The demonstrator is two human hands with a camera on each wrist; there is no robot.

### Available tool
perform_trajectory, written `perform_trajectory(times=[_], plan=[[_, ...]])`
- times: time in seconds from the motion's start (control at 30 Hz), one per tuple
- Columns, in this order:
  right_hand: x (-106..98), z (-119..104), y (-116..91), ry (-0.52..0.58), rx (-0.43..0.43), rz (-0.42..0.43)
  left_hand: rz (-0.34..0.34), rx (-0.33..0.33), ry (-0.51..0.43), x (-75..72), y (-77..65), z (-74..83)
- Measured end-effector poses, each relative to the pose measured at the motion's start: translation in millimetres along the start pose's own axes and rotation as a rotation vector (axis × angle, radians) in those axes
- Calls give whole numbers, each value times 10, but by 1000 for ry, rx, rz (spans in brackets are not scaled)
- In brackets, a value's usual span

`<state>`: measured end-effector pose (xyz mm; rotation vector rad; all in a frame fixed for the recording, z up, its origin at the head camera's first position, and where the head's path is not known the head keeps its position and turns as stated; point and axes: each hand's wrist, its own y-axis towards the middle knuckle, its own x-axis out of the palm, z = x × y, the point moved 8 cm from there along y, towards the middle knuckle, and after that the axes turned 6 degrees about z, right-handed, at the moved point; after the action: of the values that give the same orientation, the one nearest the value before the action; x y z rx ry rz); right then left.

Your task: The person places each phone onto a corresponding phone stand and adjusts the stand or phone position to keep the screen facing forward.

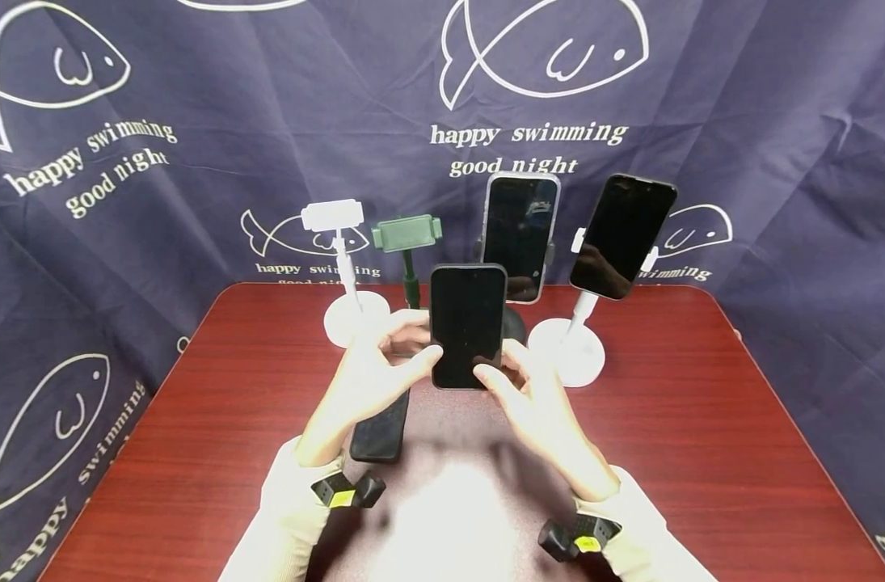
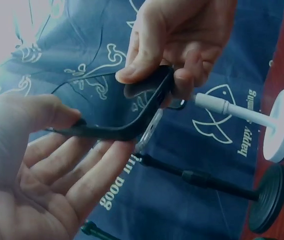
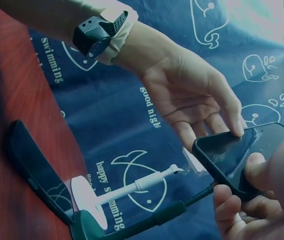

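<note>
Flat phone point(image 1: 381, 428) lies on red table point(image 1: 704, 453). Left hand point(image 1: 369, 372) and right hand point(image 1: 544, 404) both grip black phone point(image 1: 468, 323), raised above table. Behind: white stand point(image 1: 569, 356) holds tilted phone point(image 1: 624, 234), black stand point(image 1: 514, 325) holds pale-edged phone point(image 1: 520, 234).

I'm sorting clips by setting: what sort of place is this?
Probably a small staged recording spot: a fish-print cloth hangs behind and beside a red table, and the person wears black devices at the wrists.
</note>
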<state>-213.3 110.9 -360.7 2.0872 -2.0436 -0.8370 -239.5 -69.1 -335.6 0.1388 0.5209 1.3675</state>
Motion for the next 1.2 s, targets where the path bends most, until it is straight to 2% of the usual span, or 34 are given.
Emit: perform_trajectory(times=[0.13, 0.23, 0.4, 0.5, 0.6, 0.67, 0.77, 0.87, 1.07, 1.2], plan=[[12, -48, -13, 28, -32, -3, 23, 27, 30, 42, -8, 88], [26, -71, -23, 51, -33, -7, 49, 75, 65, 85, -13, 156], [36, -88, -37, -1, -29, 4, 128, 133, 89, 113, -28, 216], [34, -169, -44, -50, -3, 7, 178, 125, 143, 103, -36, 213], [26, -295, -46, -74, 25, 5, 199, 117, 178, 90, -39, 204], [31, -289, -44, -73, 33, 1, 198, 120, 180, 84, -36, 201], [44, -153, -50, -73, 36, 4, 187, 121, 163, 87, -39, 193], [50, -63, -61, -77, 11, 12, 191, 102, 181, 89, -60, 180], [67, -124, -76, -104, -94, 36, 219, 22, 320, 65, -109, 161], [87, -115, -80, -114, -99, 42, 231, -3, 392, 47, -127, 171]])
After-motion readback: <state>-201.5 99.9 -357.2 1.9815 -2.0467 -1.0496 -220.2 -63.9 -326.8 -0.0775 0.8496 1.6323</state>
